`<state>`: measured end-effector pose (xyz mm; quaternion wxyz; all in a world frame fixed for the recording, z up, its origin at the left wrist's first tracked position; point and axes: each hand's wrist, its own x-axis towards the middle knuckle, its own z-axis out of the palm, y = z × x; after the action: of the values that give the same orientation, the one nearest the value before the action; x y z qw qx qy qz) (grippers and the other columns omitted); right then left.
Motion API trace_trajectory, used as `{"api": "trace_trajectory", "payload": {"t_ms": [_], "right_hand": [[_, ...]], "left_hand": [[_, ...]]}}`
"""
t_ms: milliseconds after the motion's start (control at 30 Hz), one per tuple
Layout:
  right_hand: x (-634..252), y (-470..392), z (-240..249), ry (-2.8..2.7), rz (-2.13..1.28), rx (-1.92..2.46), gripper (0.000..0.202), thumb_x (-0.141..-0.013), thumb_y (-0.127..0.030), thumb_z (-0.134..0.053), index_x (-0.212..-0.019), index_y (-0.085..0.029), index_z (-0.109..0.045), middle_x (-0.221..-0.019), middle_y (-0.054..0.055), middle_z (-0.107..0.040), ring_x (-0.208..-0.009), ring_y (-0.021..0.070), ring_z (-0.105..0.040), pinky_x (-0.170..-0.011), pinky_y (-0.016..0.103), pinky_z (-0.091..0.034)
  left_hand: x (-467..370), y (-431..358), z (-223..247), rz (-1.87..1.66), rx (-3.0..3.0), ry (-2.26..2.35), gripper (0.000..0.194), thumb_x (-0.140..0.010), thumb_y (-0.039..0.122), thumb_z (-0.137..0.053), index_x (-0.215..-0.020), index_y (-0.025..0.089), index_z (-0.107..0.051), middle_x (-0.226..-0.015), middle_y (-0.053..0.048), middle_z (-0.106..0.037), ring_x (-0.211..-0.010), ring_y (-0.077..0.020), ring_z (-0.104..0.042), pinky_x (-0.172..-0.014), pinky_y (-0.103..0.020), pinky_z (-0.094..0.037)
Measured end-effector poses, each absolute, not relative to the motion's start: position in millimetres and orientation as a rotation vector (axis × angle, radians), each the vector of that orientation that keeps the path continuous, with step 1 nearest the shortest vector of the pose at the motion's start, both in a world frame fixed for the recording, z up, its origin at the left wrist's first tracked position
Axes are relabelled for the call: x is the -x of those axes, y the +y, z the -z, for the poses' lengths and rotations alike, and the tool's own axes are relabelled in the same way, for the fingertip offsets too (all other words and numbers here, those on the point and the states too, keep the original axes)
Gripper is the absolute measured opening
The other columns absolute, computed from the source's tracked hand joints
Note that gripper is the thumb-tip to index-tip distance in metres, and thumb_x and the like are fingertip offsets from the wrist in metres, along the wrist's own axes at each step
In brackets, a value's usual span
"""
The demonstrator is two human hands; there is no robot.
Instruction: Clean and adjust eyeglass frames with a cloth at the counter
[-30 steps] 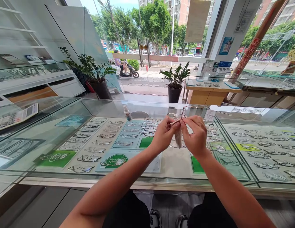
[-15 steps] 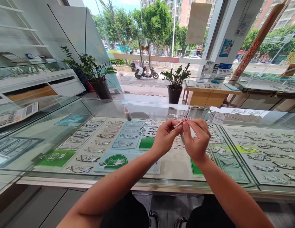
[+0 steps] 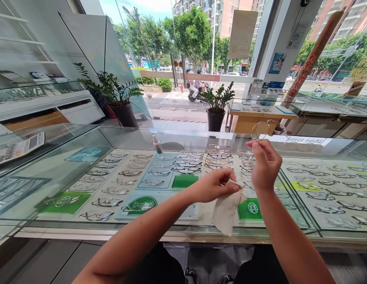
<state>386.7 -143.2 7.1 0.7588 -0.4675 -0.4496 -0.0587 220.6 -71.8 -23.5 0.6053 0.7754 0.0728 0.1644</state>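
Note:
Pinched in my left hand [image 3: 220, 183] is a pale cleaning cloth [image 3: 225, 215] with a zigzag edge, hanging down over the front of the glass counter [image 3: 136, 136]. My right hand [image 3: 266, 163] is raised to the right and a bit farther off, its fingers closed on a pair of thin-rimmed eyeglasses [image 3: 261, 129]. The glasses are held up above the counter top, and their far part blurs into the background. Under the glass, several rows of eyeglass frames [image 3: 187, 162] lie below my hands. A small white spray bottle [image 3: 157, 144] stands upright on the counter.
Green display cards [image 3: 252, 209] lie inside the case. A calculator [image 3: 20, 149] rests at the far left. Beyond the counter stand two potted plants [image 3: 216, 114], a wooden cabinet [image 3: 254, 124] and the glass shopfront, with a scooter [image 3: 196, 94] outside.
My hands were together over the cloth and glasses; now they are apart. The right hand has lifted the glasses up and right, while the left has lowered with the cloth hanging from it.

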Motion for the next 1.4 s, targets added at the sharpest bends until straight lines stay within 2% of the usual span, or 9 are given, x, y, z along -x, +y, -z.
{"api": "trace_trajectory", "payload": {"t_ms": [200,367,633,733,833,933,1033,1100,1400], "right_hand": [[-387.0,-141.3,-5.0,-1.023,0.128,1.072,0.019,-0.1,-0.03,-0.065,-0.083,-0.026,-0.074,-0.086,0.003,-0.071,-0.087,0.0224,-0.065,-0.084,0.042,-0.051],[-389.7,-140.0,-3.3,-1.067,0.088,1.079,0.02,-0.101,-0.028,-0.063,-0.085,-0.027,-0.075,-0.085,0.002,-0.069,-0.085,0.0213,-0.063,-0.081,0.04,-0.05],[-394.6,-137.0,-0.8,-1.089,-0.026,1.019,0.016,-0.097,-0.029,-0.067,-0.085,-0.028,-0.078,-0.087,0.002,-0.071,-0.089,0.0215,-0.065,-0.084,0.04,-0.051],[-399.5,-133.4,0.6,-1.09,-0.077,0.994,0.017,-0.095,-0.029,-0.067,-0.083,-0.029,-0.079,-0.086,0.001,-0.073,-0.091,0.0226,-0.067,-0.086,0.042,-0.052],[-405.6,-131.7,2.1,-1.109,-0.213,0.949,0.019,-0.094,-0.029,-0.067,-0.082,-0.028,-0.081,-0.085,0.001,-0.075,-0.091,0.0229,-0.068,-0.088,0.042,-0.053],[-411.3,-133.2,2.1,-1.161,-0.419,0.942,0.02,-0.094,-0.03,-0.066,-0.082,-0.028,-0.082,-0.086,0.001,-0.077,-0.091,0.0219,-0.068,-0.09,0.041,-0.052],[-413.7,-136.0,-0.7,-1.293,-0.627,1.02,0.021,-0.094,-0.031,-0.067,-0.08,-0.025,-0.082,-0.085,0.003,-0.077,-0.089,0.0219,-0.068,-0.09,0.04,-0.052],[-412.7,-137.3,-3.3,-1.371,-0.707,1.078,0.022,-0.093,-0.032,-0.068,-0.078,-0.024,-0.081,-0.083,0.003,-0.076,-0.087,0.0218,-0.067,-0.088,0.039,-0.052],[-407.7,-136.5,-5.0,-1.419,-0.702,1.119,0.023,-0.092,-0.032,-0.066,-0.076,-0.023,-0.08,-0.08,0.002,-0.076,-0.083,0.0202,-0.068,-0.086,0.038,-0.052]], "left_hand": [[-228.5,-76.7,41.3,-0.284,-2.339,0.049,0.017,-0.097,0.037,-0.08,-0.095,0.021,-0.074,-0.091,-0.002,-0.072,-0.081,-0.0164,-0.063,-0.073,-0.028,-0.042],[-231.2,-86.0,52.7,-0.193,-2.603,-0.042,0.016,-0.096,0.04,-0.082,-0.099,0.024,-0.081,-0.093,-0.003,-0.069,-0.08,-0.0171,-0.064,-0.067,-0.029,-0.038],[-224.9,-88.6,46.2,-0.068,-2.356,-0.202,0.03,-0.099,0.054,-0.076,-0.107,0.026,-0.08,-0.078,-0.002,-0.075,-0.07,-0.0166,-0.068,-0.064,-0.028,-0.042],[-219.8,-76.4,30.8,-0.364,-2.336,-0.062,0.034,-0.105,0.052,-0.066,-0.089,0.023,-0.077,-0.067,-0.001,-0.067,-0.061,-0.0153,-0.059,-0.064,-0.029,-0.041],[-212.0,-58.5,16.4,-1.011,-2.313,0.255,0.039,-0.108,0.045,-0.058,-0.079,0.023,-0.069,-0.067,-0.002,-0.062,-0.063,-0.0167,-0.054,-0.066,-0.031,-0.041],[-204.5,-39.7,8.0,-1.56,-2.25,0.448,0.018,-0.1,0.04,-0.071,-0.107,0.024,-0.074,-0.103,-0.01,-0.074,-0.096,-0.0247,-0.067,-0.088,-0.038,-0.052],[-201.9,-24.3,6.8,-1.781,-2.373,0.405,0.066,-0.087,0.047,-0.086,-0.145,0.026,-0.063,-0.146,-0.014,-0.067,-0.135,-0.0338,-0.061,-0.114,-0.049,-0.049],[-203.0,-18.1,9.2,-1.826,-2.533,0.298,0.084,-0.084,0.053,-0.088,-0.156,0.027,-0.053,-0.155,-0.015,-0.062,-0.145,-0.0357,-0.057,-0.121,-0.052,-0.045],[-207.4,-18.2,14.3,-1.883,-2.686,0.202,0.064,-0.087,0.052,-0.089,-0.138,0.022,-0.065,-0.122,-0.01,-0.08,-0.114,-0.0279,-0.075,-0.099,-0.042,-0.057]]}}
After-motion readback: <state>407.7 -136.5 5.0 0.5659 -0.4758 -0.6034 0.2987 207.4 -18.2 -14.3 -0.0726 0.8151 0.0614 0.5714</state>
